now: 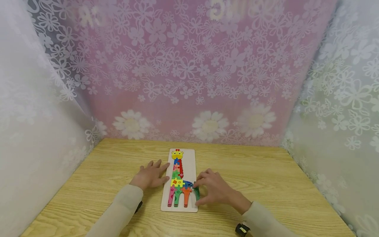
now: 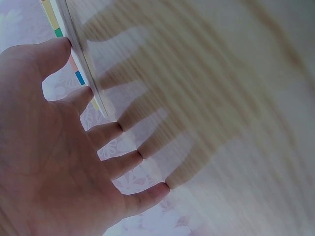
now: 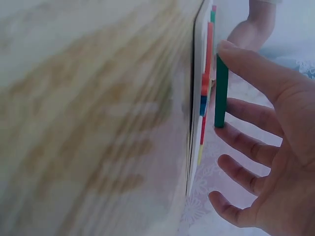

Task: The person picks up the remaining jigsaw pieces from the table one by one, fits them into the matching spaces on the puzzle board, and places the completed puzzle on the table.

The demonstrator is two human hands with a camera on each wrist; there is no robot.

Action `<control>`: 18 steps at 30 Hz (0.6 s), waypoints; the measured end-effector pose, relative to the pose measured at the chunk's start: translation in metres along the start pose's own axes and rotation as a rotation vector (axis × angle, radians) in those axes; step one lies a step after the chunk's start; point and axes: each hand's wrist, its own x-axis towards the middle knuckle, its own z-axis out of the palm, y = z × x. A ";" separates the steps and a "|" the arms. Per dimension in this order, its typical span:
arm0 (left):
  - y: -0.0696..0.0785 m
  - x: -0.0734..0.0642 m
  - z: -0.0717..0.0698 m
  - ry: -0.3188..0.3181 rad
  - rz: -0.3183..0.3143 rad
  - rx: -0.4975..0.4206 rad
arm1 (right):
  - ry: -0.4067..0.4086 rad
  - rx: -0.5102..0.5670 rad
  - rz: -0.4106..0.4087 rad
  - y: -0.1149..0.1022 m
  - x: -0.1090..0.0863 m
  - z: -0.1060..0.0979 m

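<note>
A giraffe jigsaw puzzle board (image 1: 188, 168) lies lengthwise on the table, with colourful pieces forming the head, neck, body and several legs. My right hand (image 1: 217, 189) pinches a green puzzle piece (image 3: 221, 93) between thumb and fingers at the board's lower right. In the right wrist view that piece is slightly apart from the board face. Spread fingers of my left hand (image 1: 150, 176) rest at the board's left side, thumb and index finger touching its edge (image 2: 81, 59). Beside the orange leg piece (image 1: 186, 196), a bare pale patch shows next to the green piece.
The wood-grain table (image 1: 251, 171) extends on both sides of the board. A pink flowered curtain (image 1: 189, 72) hangs behind it, and pale flowered curtains stand at the left (image 1: 35, 125) and right (image 1: 349, 115).
</note>
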 end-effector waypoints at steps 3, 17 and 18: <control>0.000 0.000 -0.001 -0.001 0.001 0.000 | -0.008 -0.010 -0.001 -0.002 0.002 0.002; -0.001 0.000 0.001 0.000 0.002 -0.001 | -0.037 0.018 0.048 -0.010 0.005 0.008; -0.001 0.000 0.001 -0.002 0.000 0.000 | -0.040 0.020 0.052 -0.010 0.005 0.008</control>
